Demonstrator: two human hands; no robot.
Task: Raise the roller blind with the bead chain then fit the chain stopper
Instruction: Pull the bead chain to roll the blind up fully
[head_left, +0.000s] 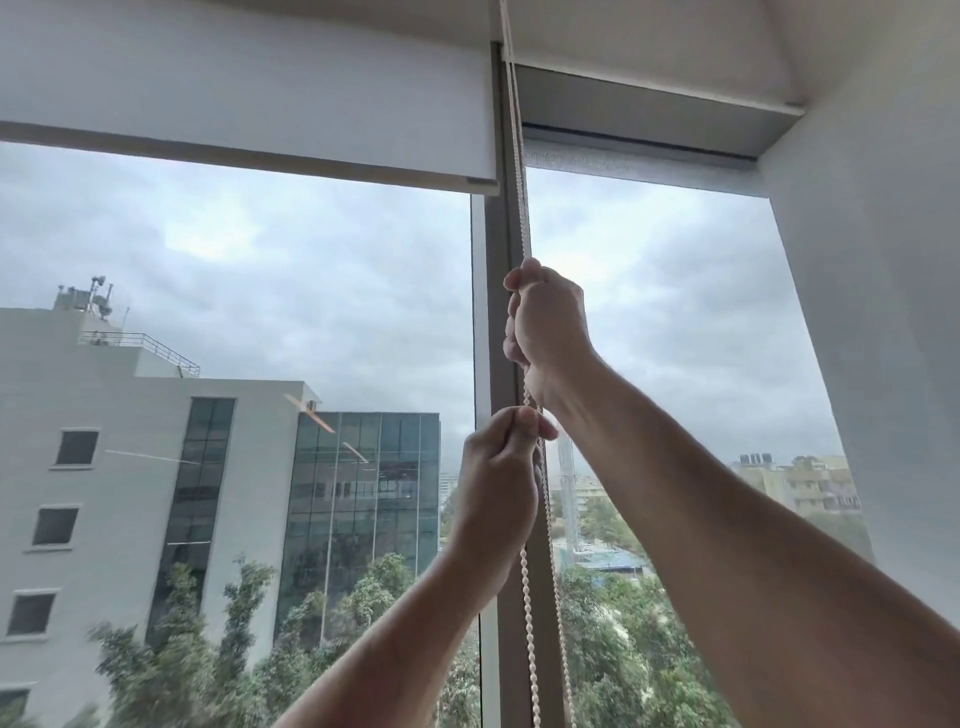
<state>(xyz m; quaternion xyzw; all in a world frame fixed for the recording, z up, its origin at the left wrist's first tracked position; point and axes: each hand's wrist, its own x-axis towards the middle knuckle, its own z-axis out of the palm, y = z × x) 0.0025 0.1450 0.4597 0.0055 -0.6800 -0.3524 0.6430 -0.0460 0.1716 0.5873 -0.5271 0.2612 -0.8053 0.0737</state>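
- The right hand (545, 322) is closed around the bead chain (525, 597), high on the window frame (501, 519).
- The left hand (498, 483) pinches the same chain just below.
- The roller blind (249, 104) is almost fully raised.

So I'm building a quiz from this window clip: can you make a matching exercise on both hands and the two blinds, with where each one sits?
Things:
1. right hand
2. left hand
3. white fabric roller blind
4. grey roller blind

States:
a. lower grip on the cream bead chain
b. left pane, hem lower
c. upper grip on chain
d. right pane, nearly fully up

Pairs: 1-c, 2-a, 3-b, 4-d
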